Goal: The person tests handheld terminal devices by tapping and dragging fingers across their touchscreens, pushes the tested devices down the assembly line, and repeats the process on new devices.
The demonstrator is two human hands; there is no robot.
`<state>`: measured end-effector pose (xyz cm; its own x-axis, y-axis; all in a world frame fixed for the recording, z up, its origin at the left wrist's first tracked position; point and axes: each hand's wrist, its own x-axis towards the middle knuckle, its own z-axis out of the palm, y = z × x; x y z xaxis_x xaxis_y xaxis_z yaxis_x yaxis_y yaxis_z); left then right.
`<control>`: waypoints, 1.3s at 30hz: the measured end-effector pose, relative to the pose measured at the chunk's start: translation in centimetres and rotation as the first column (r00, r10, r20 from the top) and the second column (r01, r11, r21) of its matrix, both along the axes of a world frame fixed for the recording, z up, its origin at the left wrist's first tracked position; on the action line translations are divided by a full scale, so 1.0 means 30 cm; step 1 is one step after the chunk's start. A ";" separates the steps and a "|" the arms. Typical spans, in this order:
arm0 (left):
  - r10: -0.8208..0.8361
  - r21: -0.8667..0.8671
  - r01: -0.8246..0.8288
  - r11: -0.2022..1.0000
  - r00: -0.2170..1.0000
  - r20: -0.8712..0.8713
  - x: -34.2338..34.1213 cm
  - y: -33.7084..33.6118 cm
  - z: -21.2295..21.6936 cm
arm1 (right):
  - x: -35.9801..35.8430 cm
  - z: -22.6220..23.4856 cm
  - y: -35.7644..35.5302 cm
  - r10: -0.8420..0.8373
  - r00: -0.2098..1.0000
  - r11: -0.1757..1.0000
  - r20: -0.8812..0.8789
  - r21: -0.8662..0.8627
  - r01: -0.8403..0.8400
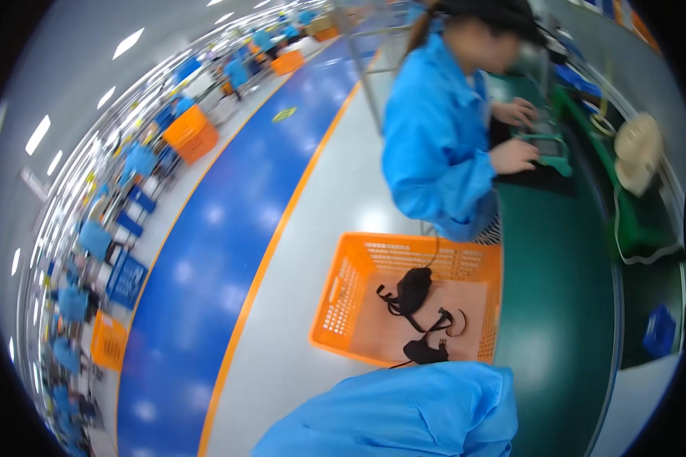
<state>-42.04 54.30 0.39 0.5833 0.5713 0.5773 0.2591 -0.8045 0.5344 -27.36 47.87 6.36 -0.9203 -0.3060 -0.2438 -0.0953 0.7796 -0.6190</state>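
Neither of my hands shows in the picture. A blue sleeve (404, 411), bent at the lower edge, is the only part of me in view. Just beyond it, an orange plastic crate (334, 305) stands against the green-topped bench (552, 327). Inside lie a black pouch-like item (415, 289) and a smaller black item (425, 351), with black straps and cords around them. A cord runs up from the larger one over the crate's far side.
A co-worker in a blue jacket (434, 137) stands at the bench, both hands at a green frame (550, 152) on a black mat. A beige object (636, 152) and a blue bin (659, 331) are at the right. Left runs a blue walkway (198, 305) past orange crates (192, 133) and other workers.
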 end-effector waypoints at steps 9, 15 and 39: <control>0.380 0.005 -0.380 0.925 0.925 0.002 -0.154 0.071 -0.012 | 0.157 -0.068 0.173 -0.602 0.573 0.469 0.556 -0.334 0.818; 0.499 -0.019 -0.499 0.867 0.866 0.025 -0.145 0.108 -0.053 | 0.050 0.107 0.292 -0.533 0.815 0.789 -0.227 -0.481 0.383; 0.572 -0.219 -0.558 0.800 0.820 0.001 -0.127 0.001 -0.208 | 0.025 0.142 0.331 -0.839 0.418 0.147 0.349 -0.593 0.792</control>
<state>-45.84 54.34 -5.86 0.0866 0.8942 0.4392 0.5942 -0.4002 0.6977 -26.60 57.80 10.63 -0.7354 0.5990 -0.3170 0.3014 -0.1298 -0.9446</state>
